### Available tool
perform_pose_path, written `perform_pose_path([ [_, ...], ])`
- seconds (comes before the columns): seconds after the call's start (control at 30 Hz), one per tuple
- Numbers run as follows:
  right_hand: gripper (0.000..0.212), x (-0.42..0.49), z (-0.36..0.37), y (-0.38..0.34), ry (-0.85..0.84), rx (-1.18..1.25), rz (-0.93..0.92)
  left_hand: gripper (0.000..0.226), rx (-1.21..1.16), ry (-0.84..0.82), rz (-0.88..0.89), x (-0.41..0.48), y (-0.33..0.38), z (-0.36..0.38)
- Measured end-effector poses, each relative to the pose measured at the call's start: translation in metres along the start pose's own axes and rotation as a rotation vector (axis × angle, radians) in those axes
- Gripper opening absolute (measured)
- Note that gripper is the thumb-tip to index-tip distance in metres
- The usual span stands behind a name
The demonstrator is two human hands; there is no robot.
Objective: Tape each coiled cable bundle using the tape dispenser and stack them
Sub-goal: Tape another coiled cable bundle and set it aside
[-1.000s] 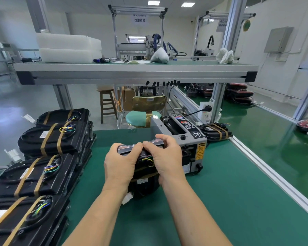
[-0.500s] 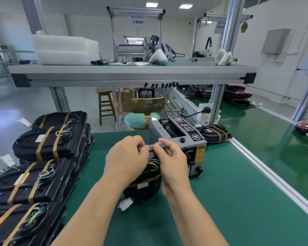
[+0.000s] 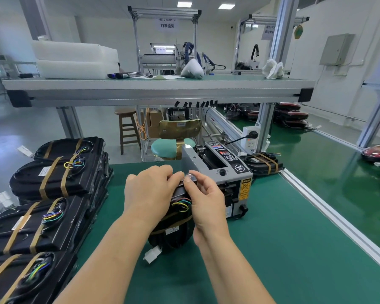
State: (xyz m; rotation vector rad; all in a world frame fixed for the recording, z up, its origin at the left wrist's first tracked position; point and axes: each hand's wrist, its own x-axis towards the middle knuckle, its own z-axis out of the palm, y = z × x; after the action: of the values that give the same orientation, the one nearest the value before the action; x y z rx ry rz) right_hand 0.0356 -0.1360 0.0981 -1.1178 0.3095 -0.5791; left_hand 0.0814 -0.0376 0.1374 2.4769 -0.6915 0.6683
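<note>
Curled fingers (image 3: 166, 172) of the left hand (image 3: 149, 191) wrapped over the top edge of the black coiled cable bundle (image 3: 173, 233), which stood on edge on the green bench mat (image 3: 272, 249). The right hand (image 3: 206, 200) pinched thumb against forefinger on that same top edge, seemingly pressing down a strip of tape, though the strip itself was too small to make out. Nearest the body, a white plastic connector (image 3: 153, 255) hung from the bundle's foot, and a tan tape band (image 3: 173, 221) already circled its lower half beneath the coloured wire loops (image 3: 181, 205). Judging by that, this bundle was half done: one band was on, a second was being fixed near the top, and it would then need to go onto a pile. To the left, stacks of finished black bundles (image 3: 53, 178), each with two tan bands, lay in rows along the mat's edge, so a good deal of the work seemed complete. Just behind the hands sat the grey tape dispenser (image 3: 219, 167), touching or all but touching the bundle; which could not be told. Beyond it, one more taped bundle (image 3: 263, 163) lay alone by the aluminium rail (image 3: 320, 205), not yet stacked. No untaped bundles showed anywhere in view.
</note>
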Motion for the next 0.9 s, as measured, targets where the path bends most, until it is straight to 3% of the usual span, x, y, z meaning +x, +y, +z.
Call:
perform_pose_path([
  [0.07, 0.018, 0.000, 0.001, 0.001, 0.026, 0.007, 0.003, 0.049, 0.117, -0.030, 0.110, 0.000, 0.004, 0.000],
  [0.17, 0.017, 0.000, 0.000, 0.002, 0.035, 0.096, 0.061, 0.028, 0.055, -0.123, 0.113, 0.000, 0.009, 0.001],
  [0.23, 0.021, 0.000, -0.005, 0.005, 0.043, 0.175, 0.089, 0.047, 0.085, -0.175, 0.127, -0.003, 0.012, 0.000],
  [0.33, 0.022, 0.000, -0.017, 0.010, 0.196, 0.273, 0.087, 0.068, 0.109, -0.314, 0.091, -0.003, 0.011, -0.010],
  [0.47, 0.012, 0.006, -0.037, 0.017, 0.435, 0.233, 0.117, 0.041, 0.102, -0.470, 0.035, 0.004, 0.008, -0.022],
  [0.6, 0.007, 0.016, -0.060, 0.019, 0.540, 0.218, 0.190, 0.030, -0.062, -0.545, -0.010, 0.004, 0.004, -0.031],
  [0.73, 0.005, 0.025, -0.075, 0.018, 0.559, 0.163, 0.211, 0.029, -0.138, -0.509, 0.013, -0.002, 0.000, -0.034],
  [0.9, 0.009, 0.035, -0.078, 0.012, 0.524, 0.124, 0.202, 0.020, -0.479, -0.516, -0.029, -0.010, -0.005, -0.034],
])
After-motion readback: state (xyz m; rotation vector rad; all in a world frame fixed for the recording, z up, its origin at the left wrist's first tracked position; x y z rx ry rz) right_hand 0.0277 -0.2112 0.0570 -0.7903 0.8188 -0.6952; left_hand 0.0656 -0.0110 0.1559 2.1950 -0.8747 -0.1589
